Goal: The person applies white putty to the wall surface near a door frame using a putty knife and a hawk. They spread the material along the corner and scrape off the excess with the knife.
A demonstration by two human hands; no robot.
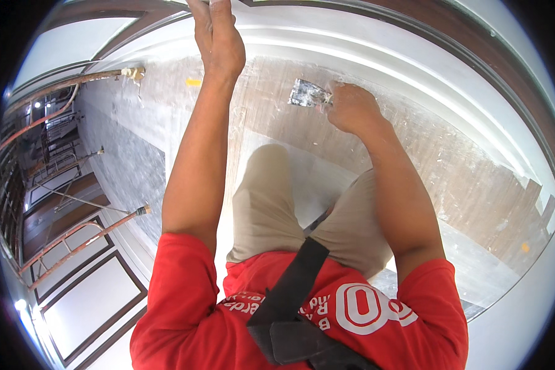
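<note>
In my right hand point(354, 108) is a putty knife point(307, 94), its fingers closed round the handle. The wide metal blade points left and carries dark and whitish smears; it is over the dusty wood-patterned floor near the base of the white wall moulding point(351, 52). My left hand point(222, 46) is raised at the top of the view, by the dark wood trim and white wall. Its fingers are stretched out, and their tips are cut off by the upper edge. I see nothing held in it.
Orange-brown metal scaffold frames point(74, 243) stand at the left, one leg wrapped in tape point(132, 74). A yellow strip point(193, 82) lies on the floor point(327, 132) near my left wrist. White panels with dark frames point(95, 302) line the far left wall. My bent knees are below my hands.
</note>
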